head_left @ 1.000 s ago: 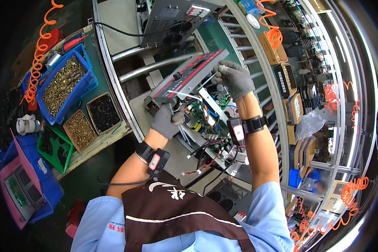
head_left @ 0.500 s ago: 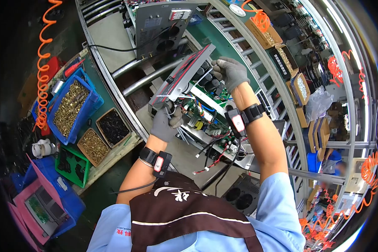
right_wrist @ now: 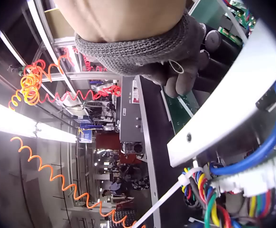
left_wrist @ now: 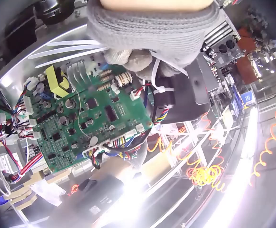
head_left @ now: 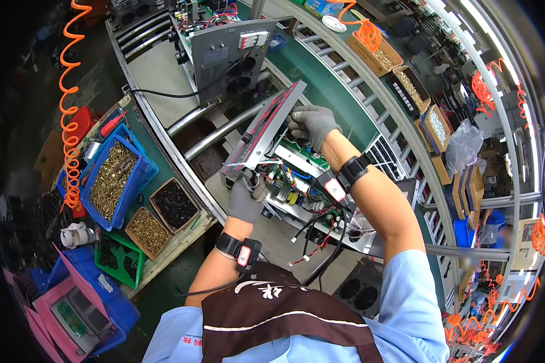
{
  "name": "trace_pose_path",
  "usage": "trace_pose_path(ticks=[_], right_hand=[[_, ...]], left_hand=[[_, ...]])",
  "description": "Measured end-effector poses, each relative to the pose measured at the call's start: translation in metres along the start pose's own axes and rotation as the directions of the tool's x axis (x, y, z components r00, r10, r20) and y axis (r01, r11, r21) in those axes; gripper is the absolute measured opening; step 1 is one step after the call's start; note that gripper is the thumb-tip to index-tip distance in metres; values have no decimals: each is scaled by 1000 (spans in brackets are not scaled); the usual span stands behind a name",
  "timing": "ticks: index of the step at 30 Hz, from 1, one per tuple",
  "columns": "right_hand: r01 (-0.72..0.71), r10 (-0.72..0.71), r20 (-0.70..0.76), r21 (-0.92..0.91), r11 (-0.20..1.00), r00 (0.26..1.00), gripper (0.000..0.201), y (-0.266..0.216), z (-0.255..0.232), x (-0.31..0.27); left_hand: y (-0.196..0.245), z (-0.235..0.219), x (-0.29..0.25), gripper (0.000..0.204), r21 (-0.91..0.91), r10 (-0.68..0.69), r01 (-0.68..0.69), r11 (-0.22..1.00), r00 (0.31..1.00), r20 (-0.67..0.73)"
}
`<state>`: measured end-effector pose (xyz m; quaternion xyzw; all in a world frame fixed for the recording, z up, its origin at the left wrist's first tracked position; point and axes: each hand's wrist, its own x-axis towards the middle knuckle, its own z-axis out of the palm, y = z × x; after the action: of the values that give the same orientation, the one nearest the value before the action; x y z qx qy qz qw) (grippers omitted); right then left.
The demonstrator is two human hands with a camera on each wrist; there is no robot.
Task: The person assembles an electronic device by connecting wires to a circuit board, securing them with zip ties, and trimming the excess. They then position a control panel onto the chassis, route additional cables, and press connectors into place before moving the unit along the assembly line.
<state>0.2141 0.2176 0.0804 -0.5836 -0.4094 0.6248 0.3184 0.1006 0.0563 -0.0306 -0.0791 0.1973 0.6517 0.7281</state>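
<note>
Both hands wear grey gloves. The left hand [head_left: 247, 199] is at the near end of a grey front panel with red stripes [head_left: 266, 124], which stands tilted over an opened machine. Its curled fingers grip several white cable ties [left_wrist: 71, 47], whose ends fan out over a green circuit board [left_wrist: 90, 114]. One tie loops round a wire bundle [left_wrist: 162, 97] beside the glove. The right hand [head_left: 313, 126] is behind the panel's far end, fingers curled, with a thin white cable tie [head_left: 278, 144] running to its fingertips. Near those fingers are black capacitors [right_wrist: 218, 59] and a white bracket [right_wrist: 228, 99].
A second grey machine [head_left: 230, 63] stands farther along the roller conveyor [head_left: 224, 130]. On the left bench are a blue bin of brass fittings [head_left: 140, 181], a box of black parts [head_left: 194, 206] and a green tray [head_left: 140, 266]. Loose wires [head_left: 312, 236] hang at the machine's near side.
The right hand has moved back toward the body and left, beside the panel. The panel has turned more edge-on to the head view. The left hand keeps its place at the panel's near end.
</note>
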Motion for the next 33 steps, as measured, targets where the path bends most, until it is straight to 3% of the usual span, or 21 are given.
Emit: trace_pose_path(ticks=[6,9,11,15,17,21,26,33], right_hand=[[-79,79,2,-65,995,997,16,7,-2,-4],[-108,121,101,-125,986,987,19,17,-6,0],[-96,102,228,-39,995,968,19,21,-7,-1],[-51,63,176,-71,996,982,18,15,-4,-7],[42,-19,183,-120,992,983,17,16,-8,-4],[-32,53,244,-89,996,968,15,12,-8,-11],[-9,-4,336,39,999,942,16,16,-11,-9],[3,-33,412,74,997,911,17,17,-13,-7]], left_hand=[[-9,-9,4,21,-4,64,-64,998,997,-50],[-8,-8,4,22,36,91,-89,995,994,-57],[-6,-2,1,28,65,81,-73,995,988,-135],[-1,10,-7,27,178,117,-91,980,984,-138],[-2,13,-7,25,258,160,-90,962,951,-263],[1,4,-7,23,345,142,-75,936,975,-173],[0,2,2,25,323,177,-74,943,937,-302],[2,-6,3,25,345,141,-59,937,965,-219]])
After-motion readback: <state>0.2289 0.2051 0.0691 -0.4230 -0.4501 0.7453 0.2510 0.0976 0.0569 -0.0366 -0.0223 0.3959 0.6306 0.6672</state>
